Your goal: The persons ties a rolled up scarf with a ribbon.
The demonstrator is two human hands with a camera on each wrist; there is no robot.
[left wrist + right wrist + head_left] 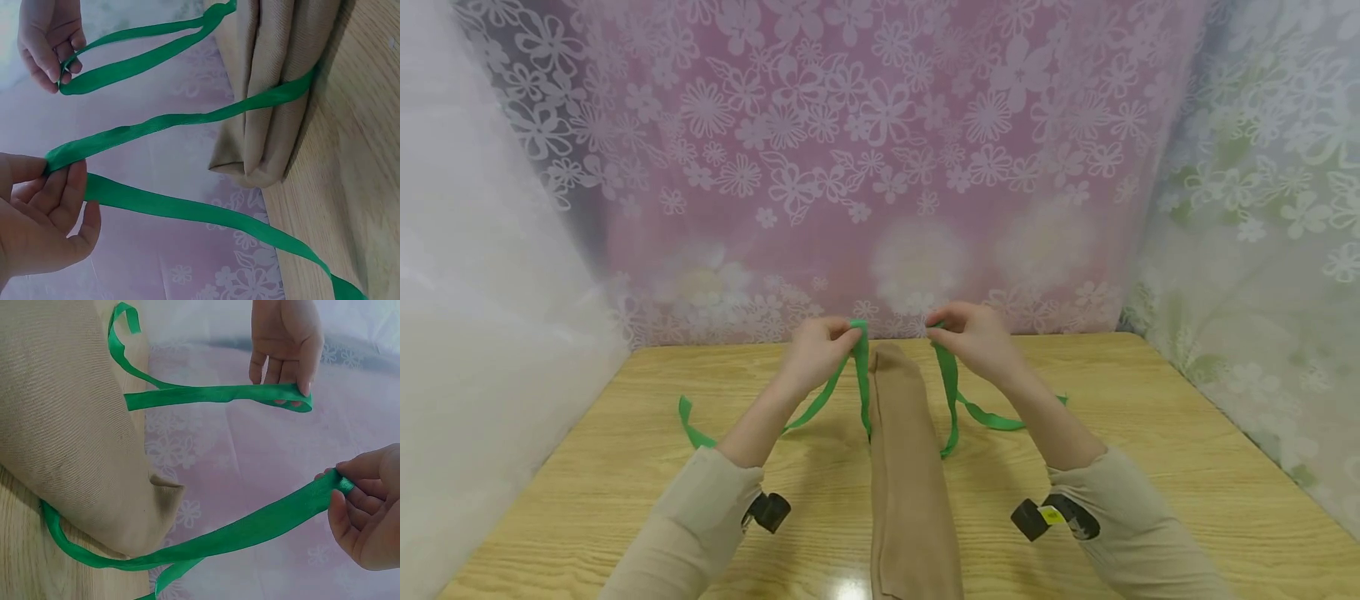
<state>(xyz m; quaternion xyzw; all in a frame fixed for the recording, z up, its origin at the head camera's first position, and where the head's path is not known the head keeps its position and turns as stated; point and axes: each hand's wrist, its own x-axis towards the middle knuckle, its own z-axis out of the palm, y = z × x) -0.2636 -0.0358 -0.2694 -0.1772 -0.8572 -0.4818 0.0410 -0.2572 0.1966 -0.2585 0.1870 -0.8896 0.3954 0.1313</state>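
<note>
sleeves (685, 525) flank cloth (912, 500); both grips (815, 354) pinch green ribbon (948, 375).

A bench (602, 450) with a yellowish wood grain spreads across the lower part of the head view, a bright patch of glare (850, 590) near its front. Behind its far edge hangs a pink curtain (850, 217) printed with white flowers — some outlined, some filled in — and larger, blurred pale blooms low down. To the left is a whitish sheet (490, 300); to the right, a pale curtain (1262, 317) shows white flowers and soft green leaf shapes.
</note>
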